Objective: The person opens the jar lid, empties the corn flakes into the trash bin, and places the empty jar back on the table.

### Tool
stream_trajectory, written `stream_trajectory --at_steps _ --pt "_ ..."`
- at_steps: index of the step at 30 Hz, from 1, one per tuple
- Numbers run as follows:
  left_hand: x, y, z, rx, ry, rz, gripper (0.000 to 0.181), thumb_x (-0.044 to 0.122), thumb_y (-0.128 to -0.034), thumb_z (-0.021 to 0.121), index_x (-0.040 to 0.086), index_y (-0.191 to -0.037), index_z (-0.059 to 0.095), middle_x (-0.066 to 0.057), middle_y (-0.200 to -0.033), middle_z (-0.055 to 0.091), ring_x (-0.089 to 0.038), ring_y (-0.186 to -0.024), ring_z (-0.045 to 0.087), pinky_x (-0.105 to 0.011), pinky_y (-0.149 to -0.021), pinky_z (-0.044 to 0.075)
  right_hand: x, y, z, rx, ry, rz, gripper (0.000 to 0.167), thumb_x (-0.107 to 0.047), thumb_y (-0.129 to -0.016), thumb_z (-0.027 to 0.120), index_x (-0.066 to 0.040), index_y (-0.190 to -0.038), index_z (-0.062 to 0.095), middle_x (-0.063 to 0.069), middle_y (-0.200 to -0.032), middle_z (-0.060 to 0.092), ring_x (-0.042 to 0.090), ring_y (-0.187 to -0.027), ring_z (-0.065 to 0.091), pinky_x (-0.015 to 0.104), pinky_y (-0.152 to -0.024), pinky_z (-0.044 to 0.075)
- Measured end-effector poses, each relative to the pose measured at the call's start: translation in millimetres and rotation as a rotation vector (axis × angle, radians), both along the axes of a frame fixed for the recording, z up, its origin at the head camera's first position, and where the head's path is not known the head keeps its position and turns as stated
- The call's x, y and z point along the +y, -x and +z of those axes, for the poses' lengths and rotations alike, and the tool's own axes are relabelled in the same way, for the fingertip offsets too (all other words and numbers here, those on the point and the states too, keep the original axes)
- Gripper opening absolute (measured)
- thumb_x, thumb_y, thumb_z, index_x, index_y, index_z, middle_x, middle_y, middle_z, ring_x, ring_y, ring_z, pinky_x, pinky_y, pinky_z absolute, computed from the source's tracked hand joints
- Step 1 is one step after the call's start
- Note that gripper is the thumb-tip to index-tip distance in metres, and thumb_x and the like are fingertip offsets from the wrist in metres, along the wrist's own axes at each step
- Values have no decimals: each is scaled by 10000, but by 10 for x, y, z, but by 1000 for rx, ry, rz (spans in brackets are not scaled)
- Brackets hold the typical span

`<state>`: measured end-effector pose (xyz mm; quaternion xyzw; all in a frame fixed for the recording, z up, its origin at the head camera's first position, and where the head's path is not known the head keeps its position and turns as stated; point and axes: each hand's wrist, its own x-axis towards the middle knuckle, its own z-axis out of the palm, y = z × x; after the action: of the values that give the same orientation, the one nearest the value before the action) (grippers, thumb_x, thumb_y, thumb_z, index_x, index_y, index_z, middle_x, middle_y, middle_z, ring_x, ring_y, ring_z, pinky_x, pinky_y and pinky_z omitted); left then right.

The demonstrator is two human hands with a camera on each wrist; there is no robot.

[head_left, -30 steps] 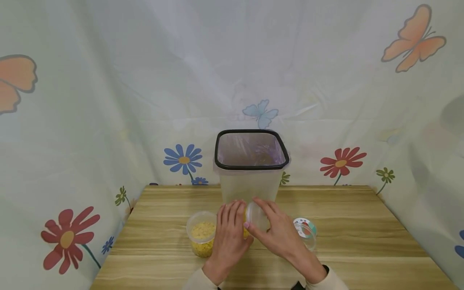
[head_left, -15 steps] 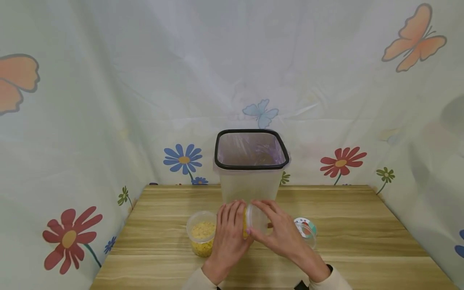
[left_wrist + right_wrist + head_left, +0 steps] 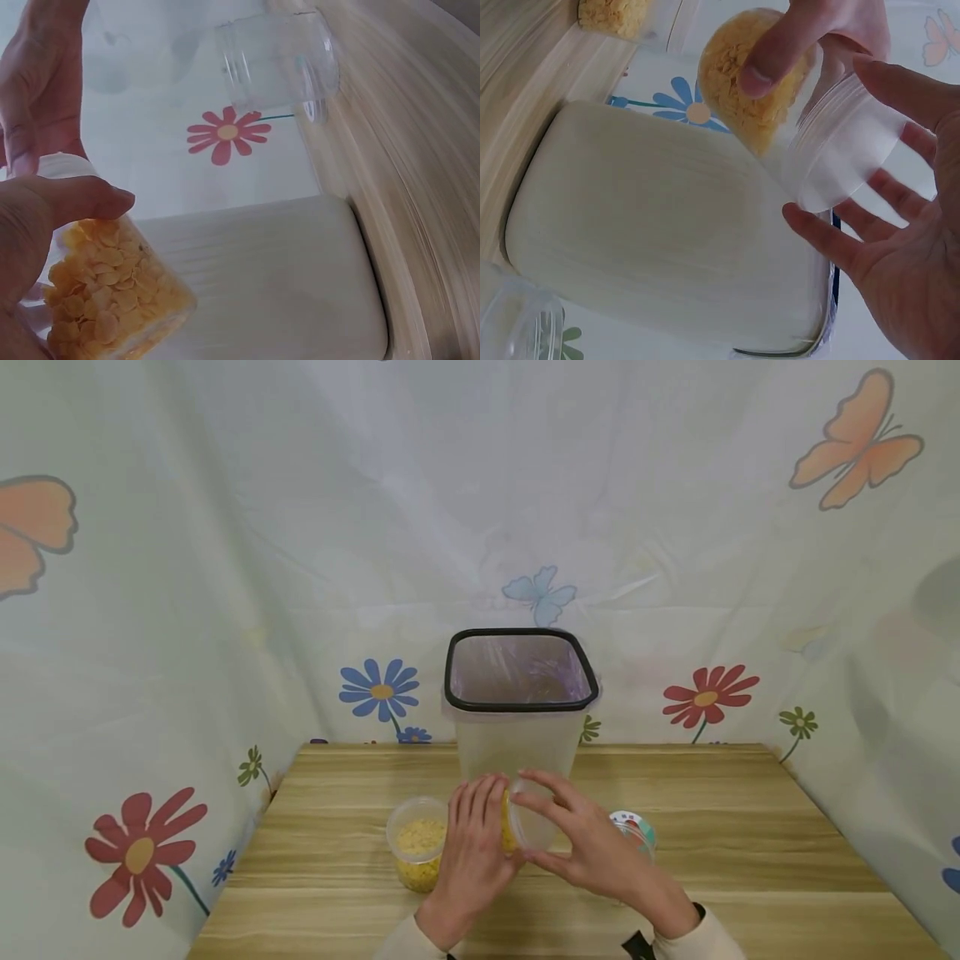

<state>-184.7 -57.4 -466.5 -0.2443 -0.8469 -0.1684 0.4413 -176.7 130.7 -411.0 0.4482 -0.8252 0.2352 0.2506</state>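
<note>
My left hand point(image 3: 476, 852) grips a clear plastic jar point(image 3: 116, 292) of yellow corn flakes, tipped on its side in front of the bin. Its translucent lid point(image 3: 847, 150) sits on the mouth and faces right. Spread round the lid, my right hand point(image 3: 600, 843) holds its rim with thumb and fingertips in the right wrist view. A second jar point(image 3: 417, 856), open on top and partly filled with flakes, stands just left of my left hand. In the left wrist view, an empty clear jar point(image 3: 277, 64) stands to the right, with a disc near its base.
A pale bin point(image 3: 517, 743) with a black rim and a plastic liner stands on the wooden table point(image 3: 712, 827) behind my hands. A patterned cloth point(image 3: 360, 527) with flowers and butterflies surrounds the table at back and sides.
My right hand has turned about the lid, its wrist moving slightly right and its fingers taking a new position on the rim. My left hand and the jar stay nearly in place.
</note>
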Motion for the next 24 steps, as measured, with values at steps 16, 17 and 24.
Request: stream_trajectory --at_steps 16,17,24 --pt "-6 -35 42 -9 -17 -4 999 305 -500 935 50 -1353 480 -88 -1300 558 -256 -1198 520 -478 -1059 402 -97 -186 106 -267 162 -271 843 -438 -852 715 -287 -1551 267 77 -1613 271 430 -1347 457 614 -924 495" --pt "-4 -34 46 -1 -13 -4 981 259 -497 919 46 -1350 484 -89 -1299 558 -256 -1195 520 -481 -1058 402 -120 -200 117 -287 174 -310 827 -449 -858 702 -297 -1548 273 87 -1602 294 437 -1338 466 623 -926 489" --pt "3 -26 63 32 -10 13 936 216 -492 904 49 -1324 509 -84 -1296 561 -258 -1194 521 -486 -1063 398 -223 -231 154 -385 157 -483 769 -557 -864 648 -294 -1519 344 74 -1511 449 300 -1076 662 462 -778 557"
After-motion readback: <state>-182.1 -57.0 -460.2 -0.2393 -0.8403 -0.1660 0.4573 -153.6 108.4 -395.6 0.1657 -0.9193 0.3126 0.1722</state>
